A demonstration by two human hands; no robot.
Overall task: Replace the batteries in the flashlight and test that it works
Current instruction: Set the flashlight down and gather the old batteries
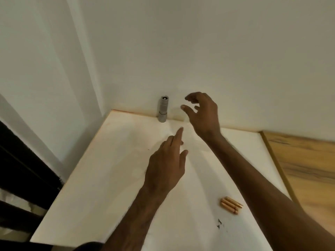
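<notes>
A small grey metal flashlight [163,109] stands upright at the back edge of the white table [108,169], against the wall. My right hand [202,115] hovers just to its right, fingers curled and apart, holding nothing. My left hand [167,165] is lower over the middle of the table, index finger stretched toward the flashlight, empty too. A bundle of copper-coloured batteries [231,205] lies on the table near the front right, under my right forearm's left side.
White walls meet in a corner behind the table. A wooden surface [304,163] adjoins the table on the right. Dark furniture [21,169] stands to the left, below the table edge. Small dark marks [220,223] spot the table near the front.
</notes>
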